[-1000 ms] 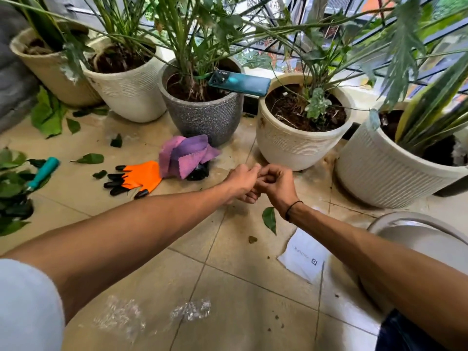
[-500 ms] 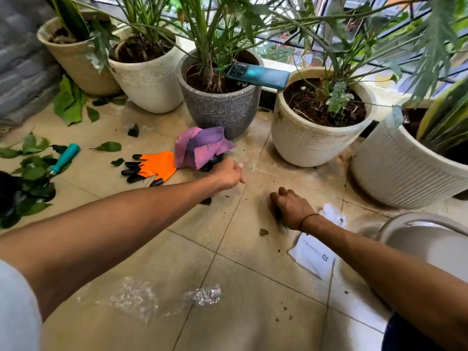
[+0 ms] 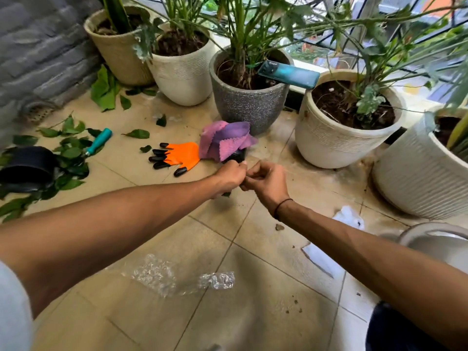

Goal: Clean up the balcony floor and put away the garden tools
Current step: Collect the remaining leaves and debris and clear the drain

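My left hand point(image 3: 231, 174) and my right hand point(image 3: 267, 182) meet above the tiled floor, fingers curled and touching. A small green leaf point(image 3: 226, 194) sticks out under my left hand, which holds it; my right hand pinches at the same spot. Just beyond them lie an orange glove point(image 3: 183, 158) with black claw tips and purple cloths point(image 3: 225, 139) draped over a dark object. A teal-handled tool point(image 3: 98, 142) lies at the left among fallen leaves point(image 3: 71, 153), beside a tipped black pot point(image 3: 27, 168).
Several potted plants line the back and right; a teal phone point(image 3: 288, 73) rests on the grey pot point(image 3: 248, 105). Clear plastic wrap point(image 3: 157, 274), white paper point(image 3: 319, 257), a soil crumb point(image 3: 279, 227) and a white basin point(image 3: 440, 241) sit nearer to me.
My right hand has lifted off the floor, where the single leaf lay, and come up against my left hand. That leaf is gone from the tiles. The view has shifted left.
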